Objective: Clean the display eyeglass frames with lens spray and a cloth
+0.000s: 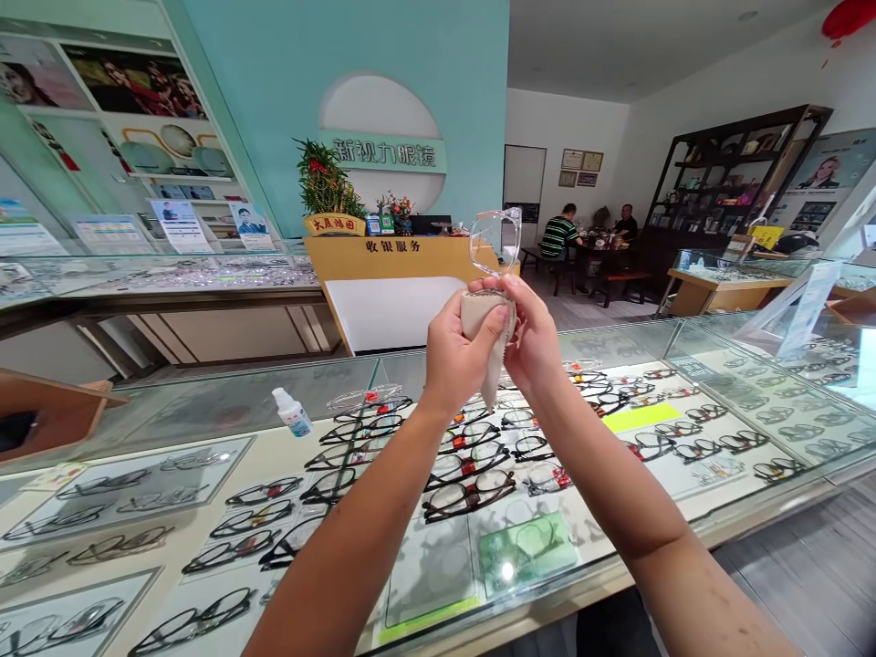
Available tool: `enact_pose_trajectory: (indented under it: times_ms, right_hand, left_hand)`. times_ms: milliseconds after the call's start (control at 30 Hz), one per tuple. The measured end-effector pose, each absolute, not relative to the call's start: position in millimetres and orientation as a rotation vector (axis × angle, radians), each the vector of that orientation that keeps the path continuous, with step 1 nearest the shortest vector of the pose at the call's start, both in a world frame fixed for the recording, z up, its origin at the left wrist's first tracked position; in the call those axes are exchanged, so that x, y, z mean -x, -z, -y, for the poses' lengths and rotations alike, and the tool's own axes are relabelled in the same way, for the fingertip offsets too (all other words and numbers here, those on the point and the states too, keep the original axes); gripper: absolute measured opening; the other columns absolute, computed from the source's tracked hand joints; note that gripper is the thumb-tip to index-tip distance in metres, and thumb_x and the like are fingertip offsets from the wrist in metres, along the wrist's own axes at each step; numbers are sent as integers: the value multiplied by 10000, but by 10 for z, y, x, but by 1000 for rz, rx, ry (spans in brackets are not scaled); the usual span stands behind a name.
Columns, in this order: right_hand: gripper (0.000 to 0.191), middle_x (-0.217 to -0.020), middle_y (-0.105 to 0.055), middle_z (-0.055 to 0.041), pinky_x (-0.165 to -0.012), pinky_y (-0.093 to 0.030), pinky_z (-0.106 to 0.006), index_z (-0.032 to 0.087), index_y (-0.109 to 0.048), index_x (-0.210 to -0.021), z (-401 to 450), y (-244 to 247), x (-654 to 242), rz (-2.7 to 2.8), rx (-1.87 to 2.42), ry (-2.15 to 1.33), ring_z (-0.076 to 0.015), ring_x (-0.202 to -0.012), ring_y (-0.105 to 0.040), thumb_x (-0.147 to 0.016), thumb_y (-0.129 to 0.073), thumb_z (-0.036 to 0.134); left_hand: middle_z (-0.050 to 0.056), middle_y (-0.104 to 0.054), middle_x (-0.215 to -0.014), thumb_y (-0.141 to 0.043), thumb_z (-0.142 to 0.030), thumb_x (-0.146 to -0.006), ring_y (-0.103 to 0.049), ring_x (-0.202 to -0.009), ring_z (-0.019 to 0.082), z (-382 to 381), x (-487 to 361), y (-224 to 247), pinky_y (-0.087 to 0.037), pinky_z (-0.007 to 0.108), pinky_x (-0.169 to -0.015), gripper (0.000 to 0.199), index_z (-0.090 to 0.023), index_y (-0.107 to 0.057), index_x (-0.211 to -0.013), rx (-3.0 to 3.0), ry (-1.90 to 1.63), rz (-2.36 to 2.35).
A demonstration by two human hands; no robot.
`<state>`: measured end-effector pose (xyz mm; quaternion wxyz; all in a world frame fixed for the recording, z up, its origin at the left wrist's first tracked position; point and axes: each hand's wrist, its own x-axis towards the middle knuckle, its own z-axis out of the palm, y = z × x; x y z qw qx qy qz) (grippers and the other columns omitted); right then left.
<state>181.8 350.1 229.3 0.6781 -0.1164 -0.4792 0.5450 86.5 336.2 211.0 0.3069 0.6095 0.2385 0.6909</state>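
Both hands are raised together above the glass display case. In my left hand (457,351) a beige cleaning cloth (481,315) is pinched, its thumb pressed flat over the front and a fold hanging down. The cloth wraps the lower part of a pair of clear-framed eyeglasses (494,242). One lens rim stands up above the fingers; the other is hidden by cloth and hands. Closed at the glasses' right side, my right hand (532,333) has its fingertips on the clear frame.
A small white spray bottle (293,413) stands on the glass display case (479,575), which holds rows of eyeglasses. Beyond is a yellow-and-white counter (393,310) with a potted plant (325,182). Two people (562,234) sit at a table in the back right.
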Motion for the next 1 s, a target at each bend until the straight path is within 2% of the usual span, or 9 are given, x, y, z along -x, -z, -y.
enact_pose_trajectory:
  times_ms: [100,233,333,467,600,733,900,1000]
  right_hand:
    - [212,-1001,-789,-15,-904,-597,-326,268,-708,-873,-3449,-2283,-1788,1071,272,-1229,-218,-1063,-738,-885,-770,471]
    - [228,-917,-754,-8,-918,-593,-337,266,-642,-791,-3399,-2341,-1851,1109,220,-1180,-216,-1029,-729,-895,-767,426]
    - [215,-907,-745,-9,-911,-587,-335,265,-669,-796,-3366,-2399,-1916,1158,217,-1165,-201,-964,-718,-897,-773,422]
    - [197,-970,-758,-21,-916,-578,-330,262,-716,-831,-3349,-2432,-1949,1152,229,-1149,-189,-956,-708,-913,-749,439]
    - [198,-979,-762,-30,-927,-580,-342,263,-718,-838,-3371,-2428,-1941,1110,265,-1149,-206,-991,-711,-897,-745,451]
    - [202,-939,-759,-29,-900,-592,-340,260,-693,-804,-3350,-2412,-1878,1039,254,-1150,-202,-948,-709,-889,-746,436]
    - [229,-973,-760,-38,-922,-587,-342,269,-646,-808,-3229,-2374,-1739,1027,292,-1168,-214,-1017,-708,-905,-712,466]
    - [247,-904,-716,-15,-842,-568,-323,272,-622,-818,-3210,-2361,-1727,1031,272,-1165,-192,-894,-682,-901,-745,470]
  left_hand:
    - [36,-743,-948,-780,-599,-949,-670,-819,160,-3363,-905,-2083,-549,260,-764,427,-201,-735,-1096,-1553,-1941,-674]
    - [80,-768,-1092,-709,-677,-969,-706,-1028,215,-3341,-820,-2172,-563,315,-947,494,-197,-764,-1074,-1650,-1805,-625]
    - [82,-761,-1100,-695,-683,-976,-699,-1009,213,-3295,-719,-2256,-569,319,-928,506,-201,-756,-1116,-1754,-1554,-568]
    - [71,-739,-1182,-745,-613,-972,-687,-1066,206,-3259,-646,-2282,-570,315,-967,494,-233,-708,-1286,-1742,-1456,-464]
    - [73,-743,-1149,-820,-552,-925,-695,-1035,212,-3281,-660,-2268,-573,311,-922,472,-222,-722,-1248,-1726,-1405,-490]
    - [53,-755,-988,-924,-517,-824,-690,-877,189,-3256,-809,-2247,-560,285,-807,474,-182,-745,-1108,-1631,-1591,-556]
    - [37,-760,-957,-855,-567,-891,-687,-808,169,-3178,-994,-2180,-546,265,-730,432,-210,-733,-1100,-1504,-1896,-647]
    - [39,-759,-944,-783,-639,-931,-680,-825,173,-3195,-959,-2188,-545,268,-740,452,-211,-755,-1071,-1505,-1981,-684]
